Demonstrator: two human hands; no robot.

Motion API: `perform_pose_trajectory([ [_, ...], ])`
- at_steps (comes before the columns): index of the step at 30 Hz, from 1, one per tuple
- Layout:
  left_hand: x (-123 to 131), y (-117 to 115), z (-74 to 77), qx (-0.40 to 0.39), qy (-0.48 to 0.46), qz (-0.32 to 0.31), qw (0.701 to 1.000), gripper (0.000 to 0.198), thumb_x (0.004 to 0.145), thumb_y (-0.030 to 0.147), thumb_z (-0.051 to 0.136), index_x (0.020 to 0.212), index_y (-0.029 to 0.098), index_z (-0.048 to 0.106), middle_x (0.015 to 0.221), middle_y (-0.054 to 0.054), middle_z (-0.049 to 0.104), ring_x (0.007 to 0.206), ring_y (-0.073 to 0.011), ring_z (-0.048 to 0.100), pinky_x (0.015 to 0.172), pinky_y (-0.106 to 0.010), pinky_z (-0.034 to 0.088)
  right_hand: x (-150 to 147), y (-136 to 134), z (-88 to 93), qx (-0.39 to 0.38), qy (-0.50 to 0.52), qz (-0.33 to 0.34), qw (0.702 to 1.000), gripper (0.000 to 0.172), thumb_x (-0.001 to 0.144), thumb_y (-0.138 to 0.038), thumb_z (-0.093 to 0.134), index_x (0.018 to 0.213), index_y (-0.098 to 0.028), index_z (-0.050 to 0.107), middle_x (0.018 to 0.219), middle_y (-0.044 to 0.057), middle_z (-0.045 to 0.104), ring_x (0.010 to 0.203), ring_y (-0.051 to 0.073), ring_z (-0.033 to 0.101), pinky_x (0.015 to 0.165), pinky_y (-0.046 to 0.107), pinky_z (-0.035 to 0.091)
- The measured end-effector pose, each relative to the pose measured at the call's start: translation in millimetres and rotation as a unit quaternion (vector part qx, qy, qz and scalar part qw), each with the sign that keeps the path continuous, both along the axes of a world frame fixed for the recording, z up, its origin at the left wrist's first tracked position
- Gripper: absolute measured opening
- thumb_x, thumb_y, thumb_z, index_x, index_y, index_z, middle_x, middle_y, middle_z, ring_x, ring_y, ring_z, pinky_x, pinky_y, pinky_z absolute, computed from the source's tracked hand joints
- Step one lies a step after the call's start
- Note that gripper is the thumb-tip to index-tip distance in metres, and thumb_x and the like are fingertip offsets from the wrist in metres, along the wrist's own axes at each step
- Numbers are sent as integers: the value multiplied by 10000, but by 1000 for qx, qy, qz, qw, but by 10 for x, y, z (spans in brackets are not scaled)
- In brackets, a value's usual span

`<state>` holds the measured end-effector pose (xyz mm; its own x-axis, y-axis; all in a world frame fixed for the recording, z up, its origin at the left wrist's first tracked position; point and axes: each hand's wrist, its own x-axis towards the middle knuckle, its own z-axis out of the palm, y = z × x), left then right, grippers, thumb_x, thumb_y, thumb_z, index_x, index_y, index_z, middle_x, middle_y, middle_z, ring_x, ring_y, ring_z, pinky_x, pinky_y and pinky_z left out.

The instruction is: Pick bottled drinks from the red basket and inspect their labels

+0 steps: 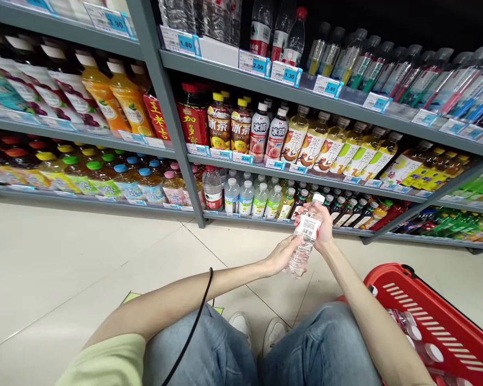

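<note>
I hold a clear plastic water bottle (305, 237) with a white cap and a white label between both hands, in front of the bottom shelf. My left hand (282, 255) grips its lower part. My right hand (324, 228) wraps its upper part, near the cap. The bottle tilts, cap up and to the right. I am crouched, knees in blue jeans below the hands.
A grey shelf unit (306, 96) full of drink bottles fills the back, with price tags along its edges. A red shopping basket (434, 316) holding clear bottles stands on the tiled floor at my right. A black cord hangs by my left arm.
</note>
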<state>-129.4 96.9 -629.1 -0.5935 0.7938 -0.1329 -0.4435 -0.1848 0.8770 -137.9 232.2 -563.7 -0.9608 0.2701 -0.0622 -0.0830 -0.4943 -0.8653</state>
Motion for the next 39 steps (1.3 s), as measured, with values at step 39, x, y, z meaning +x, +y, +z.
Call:
perform_pose_trajectory([
  [39,-11,-16,24,-1,-13,-9,1000,758,715,825,614,1031,139,552,740,-76,668,562,-234,692,471,-315,541,-25,29,2,-8,16,5,1000,276,743,-412,713,882,-182,651,795,31,697,630,193,688,561,336,609],
])
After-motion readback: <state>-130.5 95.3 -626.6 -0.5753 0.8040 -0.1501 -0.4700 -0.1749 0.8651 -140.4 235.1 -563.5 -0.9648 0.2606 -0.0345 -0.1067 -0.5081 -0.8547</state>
